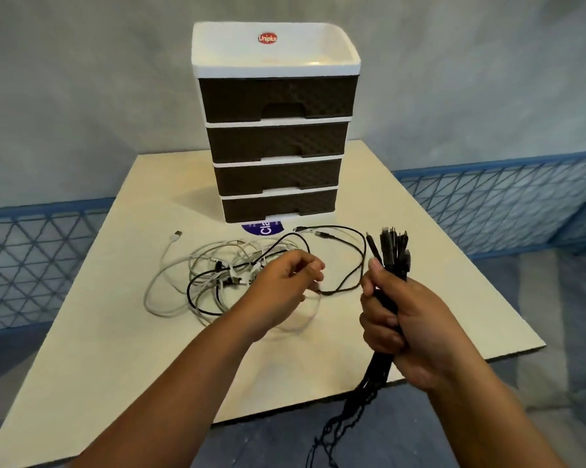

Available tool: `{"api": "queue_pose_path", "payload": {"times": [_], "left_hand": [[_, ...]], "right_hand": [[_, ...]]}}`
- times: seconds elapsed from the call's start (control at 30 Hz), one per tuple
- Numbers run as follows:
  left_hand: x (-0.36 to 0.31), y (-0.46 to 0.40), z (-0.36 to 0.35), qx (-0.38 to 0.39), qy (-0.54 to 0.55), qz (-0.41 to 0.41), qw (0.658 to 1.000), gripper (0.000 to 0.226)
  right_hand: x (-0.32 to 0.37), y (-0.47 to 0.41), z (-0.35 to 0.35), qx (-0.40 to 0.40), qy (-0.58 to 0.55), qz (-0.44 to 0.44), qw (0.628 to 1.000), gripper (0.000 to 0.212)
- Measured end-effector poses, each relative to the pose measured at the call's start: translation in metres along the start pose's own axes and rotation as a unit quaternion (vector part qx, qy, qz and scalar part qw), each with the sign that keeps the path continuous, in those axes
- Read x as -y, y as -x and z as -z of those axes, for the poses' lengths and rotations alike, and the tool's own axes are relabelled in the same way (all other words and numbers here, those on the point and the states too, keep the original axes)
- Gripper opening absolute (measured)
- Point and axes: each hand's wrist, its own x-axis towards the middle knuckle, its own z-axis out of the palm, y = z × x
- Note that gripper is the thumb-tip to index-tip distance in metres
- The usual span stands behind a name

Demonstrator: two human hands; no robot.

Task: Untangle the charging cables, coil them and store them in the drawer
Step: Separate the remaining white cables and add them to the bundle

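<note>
The setting is a bare indoor room arranged as a makeshift work area, not a fitted office or workshop. The landmark is a four-drawer plastic storage unit point(276, 130), white frame with dark woven-pattern fronts. It stands on a pale flat board point(436, 271) serving as a low tabletop. Behind the unit is a plain grey plastered wall point(82, 79). To either side of the unit runs blue lattice netting point(504, 211).
</note>
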Motion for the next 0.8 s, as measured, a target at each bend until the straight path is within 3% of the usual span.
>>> {"api": "queue_pose_path", "payload": {"times": [0.27, 0.37, 0.43, 0.53, 0.63, 0.7, 0.8], "left_hand": [[-0.022, -0.067, -0.016, 0.016, -0.012, -0.023, 1.0, 0.016], [-0.009, -0.098, -0.047, 0.017, -0.124, -0.025, 0.992, 0.015], [0.009, -0.112, -0.069, 0.023, -0.267, -0.014, 0.963, 0.021], [0.031, -0.124, -0.102, 0.011, -0.397, -0.004, 0.918, 0.037], [0.039, -0.129, -0.118, -0.041, -0.479, -0.013, 0.877, 0.025], [0.036, -0.132, -0.123, -0.058, -0.462, 0.0, 0.885, 0.017], [0.011, -0.126, -0.119, -0.077, -0.348, 0.004, 0.934, 0.015]], "right_hand": [[0.016, 0.005, 0.019, -0.069, -0.047, 0.029, 0.996, 0.034], [0.028, 0.005, 0.035, -0.084, -0.07, 0.042, 0.993, 0.033], [0.036, 0.0, 0.044, -0.082, -0.07, 0.043, 0.993, 0.034], [0.048, -0.009, 0.063, -0.056, -0.06, 0.02, 0.996, 0.034], [0.056, -0.019, 0.08, -0.027, -0.051, -0.014, 0.998, 0.033], [0.061, -0.025, 0.092, -0.005, -0.05, -0.031, 0.998, 0.033], [0.068, -0.037, 0.107, -0.004, -0.061, -0.045, 0.997, 0.032]]}}
